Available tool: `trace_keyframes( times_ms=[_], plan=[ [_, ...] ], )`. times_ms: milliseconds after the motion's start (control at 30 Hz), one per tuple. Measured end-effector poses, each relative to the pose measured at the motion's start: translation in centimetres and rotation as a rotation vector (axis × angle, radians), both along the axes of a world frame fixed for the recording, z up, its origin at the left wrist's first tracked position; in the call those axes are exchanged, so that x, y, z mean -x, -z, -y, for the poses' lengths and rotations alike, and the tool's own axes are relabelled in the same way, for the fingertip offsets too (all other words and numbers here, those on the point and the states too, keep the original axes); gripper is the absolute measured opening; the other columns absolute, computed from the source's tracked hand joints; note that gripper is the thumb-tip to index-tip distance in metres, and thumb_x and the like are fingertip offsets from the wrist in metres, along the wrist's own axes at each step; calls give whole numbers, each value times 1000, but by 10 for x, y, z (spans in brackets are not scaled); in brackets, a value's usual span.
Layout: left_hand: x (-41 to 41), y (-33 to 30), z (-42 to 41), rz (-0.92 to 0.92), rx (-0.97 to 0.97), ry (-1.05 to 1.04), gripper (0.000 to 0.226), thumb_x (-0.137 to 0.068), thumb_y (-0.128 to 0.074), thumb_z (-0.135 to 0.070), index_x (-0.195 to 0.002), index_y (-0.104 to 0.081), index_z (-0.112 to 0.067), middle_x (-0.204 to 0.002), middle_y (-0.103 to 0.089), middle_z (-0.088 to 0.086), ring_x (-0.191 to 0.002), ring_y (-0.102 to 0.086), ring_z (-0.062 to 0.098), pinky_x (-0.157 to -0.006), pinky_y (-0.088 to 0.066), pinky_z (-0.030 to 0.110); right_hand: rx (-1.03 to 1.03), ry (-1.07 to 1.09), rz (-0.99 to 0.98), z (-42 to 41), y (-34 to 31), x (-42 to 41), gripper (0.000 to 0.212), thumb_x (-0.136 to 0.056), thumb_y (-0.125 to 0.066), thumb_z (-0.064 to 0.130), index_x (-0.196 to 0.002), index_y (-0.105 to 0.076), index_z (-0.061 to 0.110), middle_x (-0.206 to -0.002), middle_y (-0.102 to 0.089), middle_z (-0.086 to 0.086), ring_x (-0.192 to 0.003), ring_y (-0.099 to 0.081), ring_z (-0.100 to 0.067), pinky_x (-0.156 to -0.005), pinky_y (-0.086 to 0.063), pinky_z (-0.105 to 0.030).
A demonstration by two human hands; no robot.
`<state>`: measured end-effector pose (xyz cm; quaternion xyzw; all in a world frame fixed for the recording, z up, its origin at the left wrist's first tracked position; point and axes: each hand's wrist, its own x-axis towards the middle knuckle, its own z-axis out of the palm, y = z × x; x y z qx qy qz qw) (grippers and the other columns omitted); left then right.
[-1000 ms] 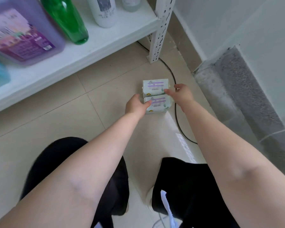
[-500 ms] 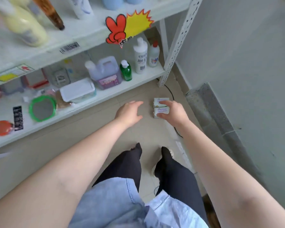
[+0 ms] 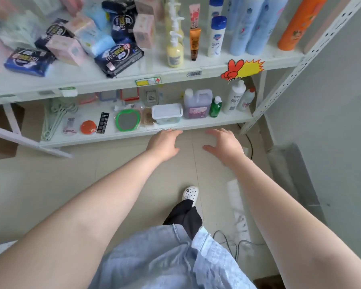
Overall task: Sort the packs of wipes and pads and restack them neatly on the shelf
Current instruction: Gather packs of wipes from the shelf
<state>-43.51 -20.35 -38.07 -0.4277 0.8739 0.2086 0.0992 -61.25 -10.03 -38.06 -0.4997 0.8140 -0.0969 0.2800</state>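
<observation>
Pink, blue and dark packs [image 3: 75, 42] lie jumbled up top; your left hand [image 3: 165, 143] and right hand [image 3: 224, 146] are spread, empty, so grab one next.

shelf [image 3: 121, 79]: white painted metal, showing smooth | dark pad packs [image 3: 118, 55]: glossy plastic film, catching light | floor [image 3: 50, 184]: smooth beige tile, gleaming faintly
</observation>
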Motion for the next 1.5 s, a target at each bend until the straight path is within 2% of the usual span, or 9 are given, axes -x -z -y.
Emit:
trace_keyframes(
  times_ms=[200, 367, 500, 700, 867, 1167, 1333, 1500],
  plan=[
    [-89, 0, -11, -3, 19, -113, 58, -84, -61, -18, -140, -45, -23, -140, -52, 3, -128, -49, 25, -101, -43, 35, 46, -121, 14, 12, 2, -84, 49, -88, -65, 37, -135, -54, 26, -137, -53, -3, -130, -42, -26, -101, -39, -33],
    [-161, -9, -2, -50, 82, -181, 54, -85, -59, -18, -138, -48, -24, -136, -56, 2, -122, -54, 27, -95, -47, 36, 67, -202, -29, 32, -9, -155, 45, -90, -62, 36, -133, -55, 25, -132, -55, -4, -126, -45, -26, -96, -41, -33],
    [-229, -25, 24, -77, 137, -223, 54, -86, -59, -19, -139, -48, -23, -137, -55, 0, -124, -51, 24, -93, -45, 35, 99, -270, -51, 70, -25, -221, 46, -89, -63, 38, -133, -55, 25, -133, -56, -5, -127, -46, -26, -98, -44, -37],
    [-348, -52, 76, -68, 153, -281, 58, -84, -62, -19, -139, -46, -23, -136, -53, 5, -121, -53, 28, -91, -48, 38, 131, -325, -83, 140, -52, -318, 51, -84, -69, 37, -132, -57, 25, -132, -57, -7, -123, -49, -32, -98, -45, -38],
    [-434, -74, 122, -92, 197, -347, 53, -84, -63, -23, -135, -50, -23, -132, -57, 5, -120, -54, 29, -94, -48, 39, 154, -330, -84, 195, -74, -394, 54, -84, -69, 36, -135, -54, 26, -135, -54, -7, -129, -43, -29, -101, -40, -36],
    [-478, -103, 208, -155, 278, -390, 57, -86, -63, -23, -141, -45, -20, -138, -53, 6, -123, -52, 28, -93, -45, 36, 193, -381, -74, 293, -99, -444, 55, -84, -69, 40, -134, -53, 25, -125, -56, -8, -118, -52, -30, -91, -48, -39],
    [-477, -113, 272, -122, 297, -438, 57, -87, -61, -31, -141, -44, -20, -136, -54, 7, -123, -51, 27, -94, -46, 39, 217, -413, -67, 362, -106, -444, 58, -87, -68, 40, -138, -49, 22, -137, -52, -8, -129, -43, -28, -97, -42, -37],
    [-469, -125, 328, -148, 303, -492, 59, -89, -59, -33, -144, -41, -20, -140, -50, 8, -126, -48, 28, -98, -43, 38, 222, -400, -53, 424, -118, -436, 60, -86, -68, 42, -138, -49, 18, -133, -57, -10, -122, -51, -31, -96, -46, -38]
  ],
)
